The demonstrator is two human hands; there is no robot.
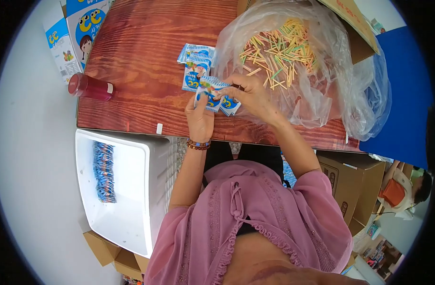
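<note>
Your left forearm reaches forward, the left hand gripping with its thumb across the front. Your right forearm slants inward, the right hand close beside it, fingers bent in a pinch.

Bright, diffuse light, pale highlights on the clear plastic bag, strong fisheye curvature, blackened corners.

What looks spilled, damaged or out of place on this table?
Nothing clearly looks damaged or spilled. The thin coloured sticks lie in a loose jumble, but the crumpled clear plastic surrounds them. The small packets overlap unevenly, which seems ordinary.
</note>
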